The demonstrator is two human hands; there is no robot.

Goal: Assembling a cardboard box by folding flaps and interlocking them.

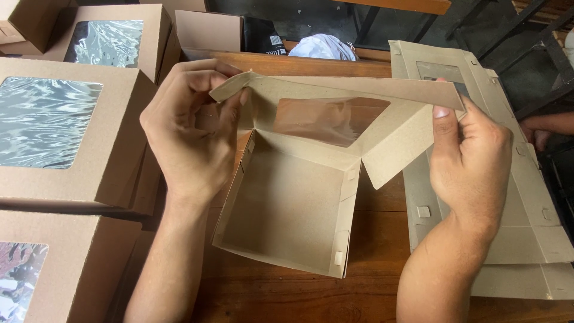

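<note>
Kraft cardboard is stiff along its creases, so I hold this half-formed box (299, 197) up over the wooden table (382, 239) with both hands on the windowed lid (335, 113). My left hand (188, 128) is curled closed around the lid's left corner, thumb and fingers pinching the side flap there. My right hand (469, 152) pinches the lid's right end, thumb flat on top and fingers behind the board. To do this fold well, I judge I should keep both pinches close to the crease, bend the front lip evenly along its whole length, and keep clear of the clear film window so it doesn't wrinkle. The tray's small locking tabs look seated, though I can't be sure of the far corners.

My left fingertips are hidden behind the flap, and my right fingers behind the lid. Finished boxes (72, 131) stacked at my left are cut off by the frame. Flat blanks (526, 227) lie under my right wrist; how many I can't tell. Someone else's arm (547, 124) shows partly at the right edge.
</note>
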